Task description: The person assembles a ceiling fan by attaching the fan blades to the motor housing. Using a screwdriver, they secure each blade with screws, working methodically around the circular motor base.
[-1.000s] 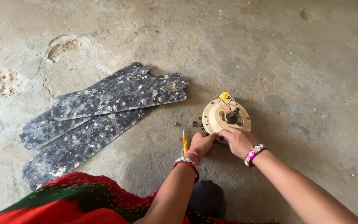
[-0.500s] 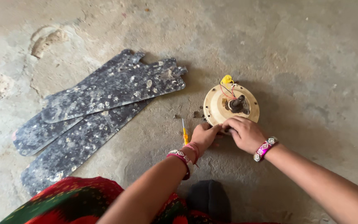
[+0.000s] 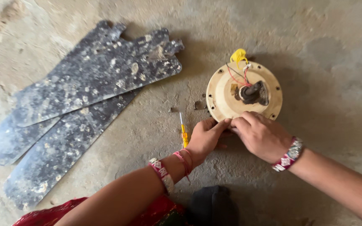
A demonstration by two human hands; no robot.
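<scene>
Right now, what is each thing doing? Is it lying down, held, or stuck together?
Fan motor: lying flat on the floor, shaft up, blades off, wires loose on top.
Fan blades: three, detached, stacked overlapping on the floor, dirty and speckled.
Screwdriver: lying on the floor, not held.
Left hand: fingertips touching the motor's near rim.
Right hand: fingertips on the same rim.
Small screws: loose on the floor.

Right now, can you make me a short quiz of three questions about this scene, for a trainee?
1. True or false: both hands touch the near rim of the round fan motor.
2. Which lies left of the left hand? A) screwdriver B) hammer C) pliers
3. Fill in: the dark fan blades lie on the ____.

Key: 1 true, right hand too. 2 A, the yellow screwdriver. 3 floor.
</scene>
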